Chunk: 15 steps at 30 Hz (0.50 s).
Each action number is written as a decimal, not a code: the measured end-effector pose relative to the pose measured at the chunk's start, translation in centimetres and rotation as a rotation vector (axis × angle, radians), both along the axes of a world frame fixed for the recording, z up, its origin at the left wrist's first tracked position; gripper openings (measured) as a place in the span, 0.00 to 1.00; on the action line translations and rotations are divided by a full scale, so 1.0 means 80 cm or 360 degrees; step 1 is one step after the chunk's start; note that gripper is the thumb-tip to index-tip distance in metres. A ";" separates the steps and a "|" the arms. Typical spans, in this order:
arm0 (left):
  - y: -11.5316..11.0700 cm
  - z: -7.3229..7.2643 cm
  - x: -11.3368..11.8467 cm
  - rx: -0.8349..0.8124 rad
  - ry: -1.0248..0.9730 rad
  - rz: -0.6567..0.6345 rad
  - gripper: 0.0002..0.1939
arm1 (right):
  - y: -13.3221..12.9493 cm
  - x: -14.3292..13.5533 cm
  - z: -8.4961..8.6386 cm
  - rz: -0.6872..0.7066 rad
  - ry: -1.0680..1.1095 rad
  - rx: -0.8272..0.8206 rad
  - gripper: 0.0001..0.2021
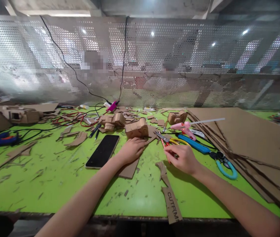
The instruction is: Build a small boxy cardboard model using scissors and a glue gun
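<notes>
My left hand (133,149) lies with its fingers flat on a cardboard piece (129,169), just in front of a small cardboard camera-shaped model (137,127). Slightly bent, my right hand (183,158) pinches a slim red pencil (166,152), partly hidden by the fingers. Beside its fingertips lie scissors (164,138) with yellow handles. A black phone (102,151) rests left of my left hand. Closer to the table edge is a cardboard strip (172,204) with printed letters.
Right of centre are a pink glue gun (181,126), a blue cutter (195,144) and teal-handled shears (226,169). Cardboard sheets (261,138) stack at right. Other cardboard models (112,121), a blue glue gun (0,141), cables and scraps lie around. Perforated metal screen (140,59) stands behind.
</notes>
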<state>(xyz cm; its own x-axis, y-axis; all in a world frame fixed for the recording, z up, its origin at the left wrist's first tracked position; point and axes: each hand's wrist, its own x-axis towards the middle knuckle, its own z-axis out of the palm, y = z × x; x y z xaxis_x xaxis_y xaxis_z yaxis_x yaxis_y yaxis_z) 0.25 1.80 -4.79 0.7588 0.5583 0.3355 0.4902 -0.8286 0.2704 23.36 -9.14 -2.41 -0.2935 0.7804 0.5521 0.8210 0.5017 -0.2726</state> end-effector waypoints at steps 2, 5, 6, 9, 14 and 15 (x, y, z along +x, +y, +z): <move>-0.002 0.004 0.000 0.0041 0.0079 0.0048 0.15 | 0.002 0.005 0.005 -0.0233 -0.0097 -0.0067 0.08; -0.008 0.012 0.001 0.0123 0.0174 0.0130 0.10 | 0.005 0.015 0.012 -0.0640 -0.0419 -0.0295 0.10; -0.010 0.014 0.002 0.0145 0.0198 0.0149 0.09 | 0.006 0.019 0.013 -0.0741 -0.0530 -0.0393 0.12; -0.016 0.017 0.005 0.0165 0.0245 0.0205 0.07 | 0.010 0.030 0.012 -0.0867 -0.0674 -0.0623 0.18; -0.023 0.017 0.010 0.0073 0.0206 0.0262 0.14 | 0.019 0.043 0.007 -0.0832 -0.0578 -0.0755 0.18; -0.023 0.017 0.011 0.0040 0.0167 0.0263 0.13 | 0.021 0.044 0.007 -0.0825 -0.0538 -0.0764 0.17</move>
<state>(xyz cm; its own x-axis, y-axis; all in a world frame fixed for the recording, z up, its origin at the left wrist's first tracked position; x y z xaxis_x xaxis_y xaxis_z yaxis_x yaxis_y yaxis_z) 1.10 -0.04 -3.45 0.6889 0.6709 0.2745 0.6448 -0.7401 0.1910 26.91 -7.44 -1.89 0.0817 0.9945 0.0649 0.9954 -0.0781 -0.0561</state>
